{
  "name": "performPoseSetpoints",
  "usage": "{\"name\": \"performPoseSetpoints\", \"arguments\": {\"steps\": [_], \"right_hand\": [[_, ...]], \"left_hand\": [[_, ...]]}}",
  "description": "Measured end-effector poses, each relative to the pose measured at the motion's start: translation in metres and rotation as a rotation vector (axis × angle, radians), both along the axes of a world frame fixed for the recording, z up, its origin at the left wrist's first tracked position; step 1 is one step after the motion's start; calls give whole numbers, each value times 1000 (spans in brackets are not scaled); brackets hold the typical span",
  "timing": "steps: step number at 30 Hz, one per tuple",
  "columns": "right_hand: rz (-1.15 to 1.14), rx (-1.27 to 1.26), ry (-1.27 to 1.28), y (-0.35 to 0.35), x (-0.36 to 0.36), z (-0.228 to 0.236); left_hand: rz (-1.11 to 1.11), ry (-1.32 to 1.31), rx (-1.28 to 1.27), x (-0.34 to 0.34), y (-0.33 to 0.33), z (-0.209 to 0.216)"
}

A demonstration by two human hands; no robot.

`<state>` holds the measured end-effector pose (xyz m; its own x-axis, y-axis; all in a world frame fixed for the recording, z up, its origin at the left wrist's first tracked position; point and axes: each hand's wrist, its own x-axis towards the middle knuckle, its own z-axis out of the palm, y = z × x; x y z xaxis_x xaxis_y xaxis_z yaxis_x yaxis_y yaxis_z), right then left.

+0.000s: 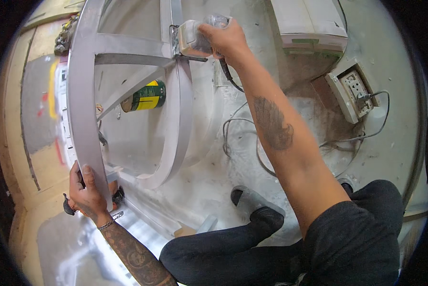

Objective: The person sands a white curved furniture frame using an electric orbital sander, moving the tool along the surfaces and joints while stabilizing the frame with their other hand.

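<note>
Head view shows a grey curved frame (82, 95), its long left bar clasped near the lower end by my left hand (86, 193), thumb in front. Right of my right hand (230, 40) sits a white box (309, 19); below and left of it, a green-and-yellow can (149, 97) shows through the frame. My right fingers wrap around a corded power tool (192, 40), by the frame's crossbar joint.

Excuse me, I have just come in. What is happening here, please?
A person's right hand holds a power tool, probably a sander, against a pale frame. The left hand grips the frame's near end. A green and yellow can shows through the frame, and a socket box sits to the right.
</note>
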<state>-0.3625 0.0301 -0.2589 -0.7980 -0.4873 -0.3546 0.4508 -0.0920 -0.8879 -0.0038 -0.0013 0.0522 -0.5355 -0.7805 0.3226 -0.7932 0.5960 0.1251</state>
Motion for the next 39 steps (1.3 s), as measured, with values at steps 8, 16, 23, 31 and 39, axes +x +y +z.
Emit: {"name": "performPoseSetpoints", "arguments": {"steps": [8,16,23,31,39], "right_hand": [[1,6,-7,2,8,3],[-62,18,35,5,13,15],[-9,54,14,9,10,11],[-76,49,38,16,12,18],[-84,65,53,9,10,8]], "left_hand": [[22,-30,-60,5,2,-1],[18,-41,-55,5,2,4],[-32,-52,-117,-1,3,-3],[-32,-8,-62,-1,4,-4],[-10,-57,-81,2,0,-2]]}}
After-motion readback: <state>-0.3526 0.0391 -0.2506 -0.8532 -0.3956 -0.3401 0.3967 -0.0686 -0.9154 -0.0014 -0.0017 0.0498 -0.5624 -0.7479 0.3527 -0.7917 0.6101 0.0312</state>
